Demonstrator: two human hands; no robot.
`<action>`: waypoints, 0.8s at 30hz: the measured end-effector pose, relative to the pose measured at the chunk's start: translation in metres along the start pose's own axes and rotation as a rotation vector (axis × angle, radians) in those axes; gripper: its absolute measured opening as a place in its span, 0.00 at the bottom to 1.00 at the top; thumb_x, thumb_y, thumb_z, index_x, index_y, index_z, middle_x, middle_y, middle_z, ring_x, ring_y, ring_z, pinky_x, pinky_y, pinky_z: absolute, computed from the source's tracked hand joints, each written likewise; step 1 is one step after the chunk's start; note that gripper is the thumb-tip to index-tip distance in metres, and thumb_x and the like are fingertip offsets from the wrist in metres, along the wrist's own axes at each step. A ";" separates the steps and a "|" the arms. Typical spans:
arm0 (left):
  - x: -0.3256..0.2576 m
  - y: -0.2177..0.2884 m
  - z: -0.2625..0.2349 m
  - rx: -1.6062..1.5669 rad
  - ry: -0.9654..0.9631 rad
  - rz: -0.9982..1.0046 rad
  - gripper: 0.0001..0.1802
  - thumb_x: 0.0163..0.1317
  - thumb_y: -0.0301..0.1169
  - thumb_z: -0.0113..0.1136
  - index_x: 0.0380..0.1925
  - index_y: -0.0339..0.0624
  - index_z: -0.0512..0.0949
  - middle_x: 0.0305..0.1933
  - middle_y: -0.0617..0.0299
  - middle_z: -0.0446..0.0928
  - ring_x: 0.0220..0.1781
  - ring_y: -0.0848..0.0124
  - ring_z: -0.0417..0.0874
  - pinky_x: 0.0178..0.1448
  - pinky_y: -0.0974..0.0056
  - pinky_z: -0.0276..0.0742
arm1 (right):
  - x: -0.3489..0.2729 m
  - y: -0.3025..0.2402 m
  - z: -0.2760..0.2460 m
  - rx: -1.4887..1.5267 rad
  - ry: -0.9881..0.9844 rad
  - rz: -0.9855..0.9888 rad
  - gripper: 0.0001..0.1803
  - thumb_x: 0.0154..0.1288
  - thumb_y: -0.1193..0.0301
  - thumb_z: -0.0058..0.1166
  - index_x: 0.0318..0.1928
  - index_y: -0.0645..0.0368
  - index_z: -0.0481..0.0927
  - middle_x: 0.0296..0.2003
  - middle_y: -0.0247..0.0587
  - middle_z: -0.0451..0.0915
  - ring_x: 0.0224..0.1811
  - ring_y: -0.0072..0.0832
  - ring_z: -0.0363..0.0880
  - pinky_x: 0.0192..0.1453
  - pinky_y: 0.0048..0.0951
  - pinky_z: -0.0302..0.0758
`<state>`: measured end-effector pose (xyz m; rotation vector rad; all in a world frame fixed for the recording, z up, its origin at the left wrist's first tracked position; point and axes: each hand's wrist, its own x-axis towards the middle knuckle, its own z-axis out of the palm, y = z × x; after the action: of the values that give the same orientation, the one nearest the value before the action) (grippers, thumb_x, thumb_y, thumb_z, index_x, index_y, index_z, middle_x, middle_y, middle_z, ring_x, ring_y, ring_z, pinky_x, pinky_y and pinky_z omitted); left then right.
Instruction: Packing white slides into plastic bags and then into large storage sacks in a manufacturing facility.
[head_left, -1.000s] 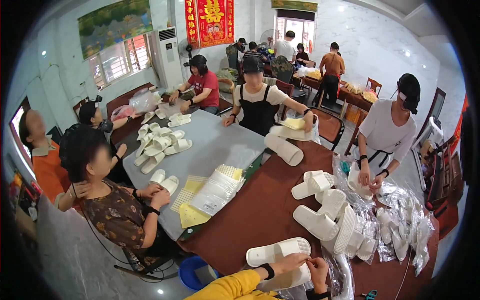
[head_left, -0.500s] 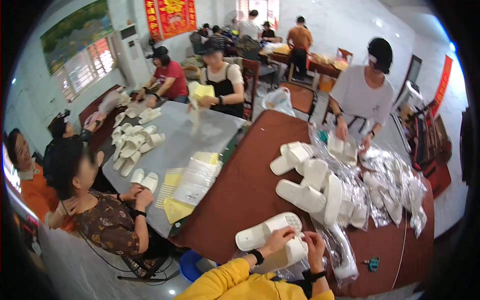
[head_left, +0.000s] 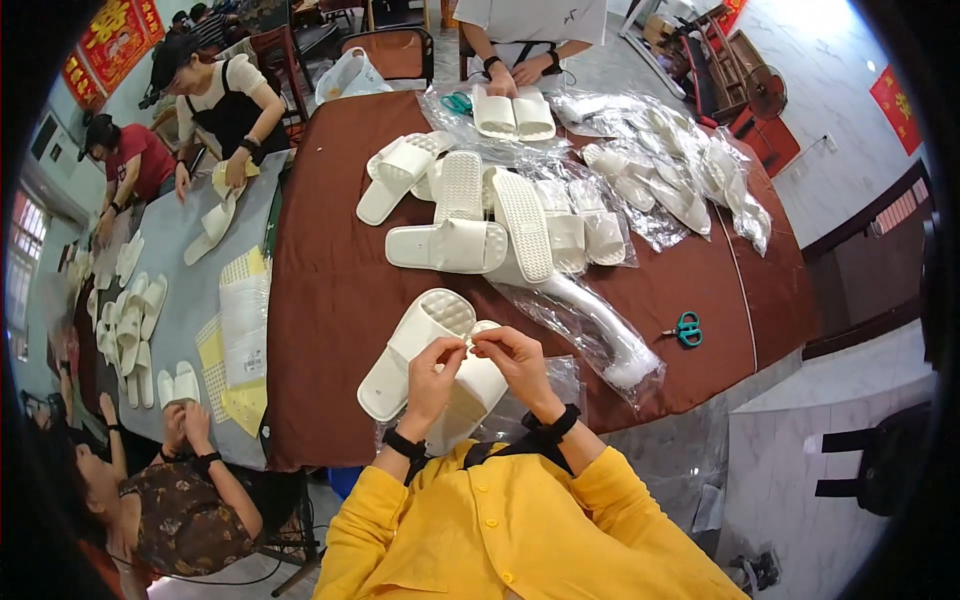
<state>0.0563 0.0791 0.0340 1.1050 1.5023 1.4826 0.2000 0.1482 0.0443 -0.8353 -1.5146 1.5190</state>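
Observation:
My left hand [head_left: 435,378] and my right hand [head_left: 514,366] are close together, each with its fingertips pinched. They meet just above the toe strap of a white slipper [head_left: 468,392] at the table's near edge. Whatever is between the fingertips is too small to make out. Beside my left hand lies the other white slipper [head_left: 418,350], sole down with its bumpy footbed showing. A clear plastic bag [head_left: 550,385] lies partly under the slipper and my right wrist.
More white slippers [head_left: 455,245] are heaped beyond my hands. Bagged slippers [head_left: 655,170] lie at the far right, scissors [head_left: 684,330] at right. A co-worker's hand [head_left: 500,78] touches a pair across the brown table [head_left: 320,250]. A grey table [head_left: 180,290] adjoins at left, with yellow sheets [head_left: 238,395].
The view has swung right and downward. My hands remain pinched together above the slipper. At the left, the co-worker in black and white has lowered the yellow sheet toward a slipper.

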 end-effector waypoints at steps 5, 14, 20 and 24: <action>-0.003 0.003 0.001 0.038 0.014 0.008 0.06 0.64 0.23 0.58 0.39 0.35 0.80 0.33 0.61 0.82 0.34 0.76 0.81 0.41 0.70 0.76 | -0.004 0.002 0.001 -0.097 -0.019 -0.040 0.07 0.64 0.80 0.58 0.42 0.66 0.81 0.36 0.38 0.83 0.37 0.21 0.83 0.42 0.22 0.80; -0.005 0.002 -0.001 0.073 0.015 0.020 0.05 0.63 0.22 0.58 0.38 0.36 0.80 0.33 0.60 0.82 0.34 0.75 0.81 0.41 0.69 0.76 | -0.003 -0.001 0.001 -0.131 -0.024 0.003 0.06 0.63 0.80 0.60 0.41 0.66 0.78 0.37 0.36 0.81 0.40 0.20 0.81 0.46 0.21 0.79; 0.001 -0.001 -0.003 0.118 -0.011 0.037 0.06 0.62 0.22 0.59 0.38 0.36 0.80 0.34 0.59 0.82 0.34 0.73 0.81 0.40 0.69 0.76 | 0.001 0.004 0.000 -0.140 -0.034 0.003 0.08 0.61 0.80 0.62 0.40 0.66 0.78 0.37 0.35 0.80 0.41 0.19 0.80 0.46 0.22 0.79; 0.009 0.004 -0.007 0.161 -0.035 0.035 0.06 0.62 0.21 0.58 0.39 0.37 0.81 0.35 0.59 0.81 0.36 0.73 0.81 0.42 0.68 0.76 | 0.009 0.003 0.002 -0.159 -0.060 -0.019 0.08 0.61 0.80 0.62 0.40 0.64 0.79 0.36 0.36 0.80 0.40 0.20 0.80 0.47 0.22 0.79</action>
<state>0.0468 0.0843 0.0388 1.2513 1.6070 1.3776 0.1945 0.1554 0.0426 -0.8703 -1.6999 1.4356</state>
